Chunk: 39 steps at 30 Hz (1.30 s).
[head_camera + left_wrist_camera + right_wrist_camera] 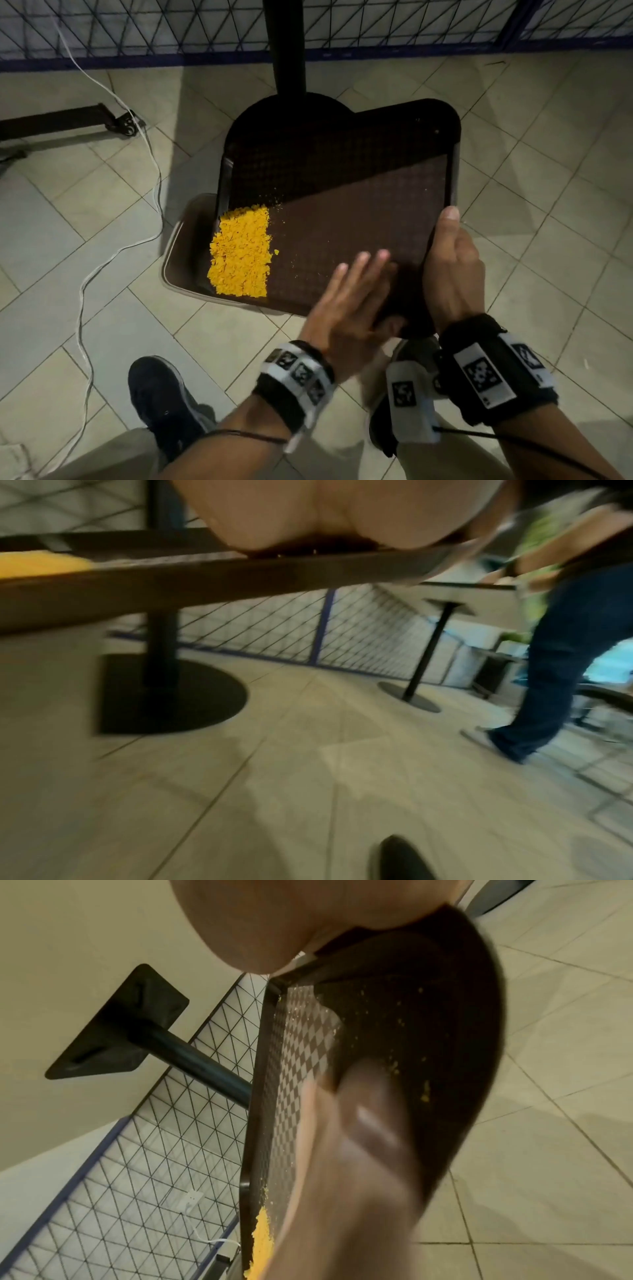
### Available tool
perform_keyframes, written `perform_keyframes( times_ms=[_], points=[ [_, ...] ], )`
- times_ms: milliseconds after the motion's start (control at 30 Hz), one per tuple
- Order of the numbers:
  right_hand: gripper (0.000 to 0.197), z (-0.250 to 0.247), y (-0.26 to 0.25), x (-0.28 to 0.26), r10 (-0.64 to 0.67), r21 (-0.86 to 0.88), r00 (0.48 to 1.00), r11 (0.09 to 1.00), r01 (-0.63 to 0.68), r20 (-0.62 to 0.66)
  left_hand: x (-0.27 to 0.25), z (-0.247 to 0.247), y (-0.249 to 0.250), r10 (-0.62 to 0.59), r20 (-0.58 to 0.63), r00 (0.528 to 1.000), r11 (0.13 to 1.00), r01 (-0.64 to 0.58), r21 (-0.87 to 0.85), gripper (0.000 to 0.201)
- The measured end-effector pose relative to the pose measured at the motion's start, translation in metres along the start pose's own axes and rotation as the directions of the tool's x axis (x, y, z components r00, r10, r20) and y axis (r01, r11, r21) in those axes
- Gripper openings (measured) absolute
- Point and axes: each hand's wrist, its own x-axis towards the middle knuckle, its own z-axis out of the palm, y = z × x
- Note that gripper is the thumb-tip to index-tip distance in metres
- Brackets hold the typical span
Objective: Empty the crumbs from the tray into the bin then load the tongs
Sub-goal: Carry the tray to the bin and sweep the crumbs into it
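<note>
Right hand grips the tilted tray by its near edge; left hand lies spread flat on it; yellow crumbs gather at its low side above the bin.

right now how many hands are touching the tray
2. The right hand grips the tray at its near right edge; the left hand lies flat on its surface beside it.

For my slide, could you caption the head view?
Right hand grips the tilted tray while the open left hand rests on it; yellow crumbs gather over the bin.
</note>
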Motion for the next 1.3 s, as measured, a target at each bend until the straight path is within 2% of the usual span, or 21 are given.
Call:
perform_keyframes(
  times_ms=[100,200,267,333,367,433,500,533,600,667,733,833,933,967,1033,1100,1167,1233,1300],
  points=[
    [0.041,-0.003,0.004,0.004,-0.002,0.006,1.0,1.0,0.002,0.008,-0.028,0.0,-0.057,-0.25,0.114,0.961,0.967,0.254,-0.021,0.077],
    [0.039,-0.002,0.003,0.004,0.001,0.031,1.0,1.0,-0.001,0.019,-0.039,-0.015,-0.079,-0.378,0.129,0.917,0.924,0.383,-0.015,0.08],
    [0.036,0.0,0.001,0.004,0.0,0.049,1.0,0.999,-0.001,0.028,-0.03,-0.023,-0.059,-0.317,0.12,0.941,0.945,0.324,-0.043,0.076],
    [0.034,0.003,0.0,0.001,-0.013,0.042,0.999,0.999,0.011,0.033,-0.019,-0.023,-0.02,-0.135,0.07,0.988,0.985,0.142,-0.095,0.07],
    [0.034,0.004,-0.002,0.0,-0.025,0.037,0.999,0.999,0.023,0.03,-0.016,-0.017,0.0,-0.026,0.043,0.999,0.997,0.029,-0.067,0.068],
    [0.036,0.004,-0.003,0.0,-0.051,0.029,0.999,0.998,0.05,0.013,-0.016,-0.005,0.025,0.098,0.056,0.994,0.995,-0.1,0.027,0.065],
    [0.037,0.003,-0.002,0.001,-0.067,0.022,0.998,0.998,0.067,0.003,-0.02,0.001,0.018,0.121,0.044,0.992,0.992,-0.123,0.042,0.067],
    [0.038,0.003,0.0,0.001,-0.068,0.019,0.998,0.997,0.068,0.001,-0.025,0.002,0.005,0.101,0.032,0.994,0.995,-0.101,0.008,0.065],
    [0.037,0.002,0.001,0.003,-0.054,0.018,0.999,0.998,0.054,-0.002,-0.042,0.005,-0.033,-0.042,0.055,0.998,0.997,0.045,-0.056,0.062],
    [0.036,0.001,0.002,0.005,-0.036,0.021,0.999,0.999,0.036,-0.006,-0.065,0.006,-0.076,-0.233,0.089,0.968,0.971,0.236,-0.027,0.063],
    [0.038,0.001,0.003,0.006,-0.032,0.01,0.999,0.999,0.032,-0.016,-0.083,0.004,-0.102,-0.332,0.087,0.939,0.943,0.332,0.009,0.065],
    [0.041,0.003,0.002,0.005,-0.046,0.004,0.999,0.999,0.046,-0.023,-0.075,-0.002,-0.084,-0.263,0.113,0.958,0.964,0.265,-0.001,0.068],
    [0.043,0.006,0.0,0.003,-0.066,0.005,0.997,0.998,0.067,-0.027,-0.053,-0.006,-0.015,-0.04,0.05,0.998,0.99,0.046,-0.133,0.069],
    [0.043,0.007,0.0,0.003,-0.078,0.001,0.996,0.997,0.078,-0.032,-0.048,-0.005,0.005,0.033,0.036,0.999,0.991,-0.028,-0.132,0.069],
    [0.042,0.007,0.002,0.004,-0.1,-0.018,0.994,0.995,0.1,-0.041,-0.043,-0.001,0.024,0.08,0.034,0.996,0.996,-0.078,-0.052,0.071],
    [0.04,0.005,0.003,0.004,-0.106,-0.032,0.994,0.994,0.104,-0.038,-0.046,0.007,0.011,0.037,-0.028,0.999,0.996,-0.039,-0.076,0.065],
    [0.04,0.003,0.002,0.004,-0.097,-0.032,0.995,0.995,0.096,-0.025,-0.058,0.015,-0.021,-0.089,-0.013,0.996,0.987,0.087,-0.132,0.073],
    [0.042,0.002,0.002,0.005,-0.09,-0.042,0.996,0.995,0.089,-0.028,-0.076,0.019,-0.06,-0.21,0.028,0.977,0.975,0.212,-0.065,0.085],
    [0.046,0.002,0.001,0.005,-0.098,-0.054,0.994,0.994,0.096,-0.039,-0.092,0.019,-0.092,-0.305,0.074,0.949,0.952,0.304,0.023,0.086]
  ],
)
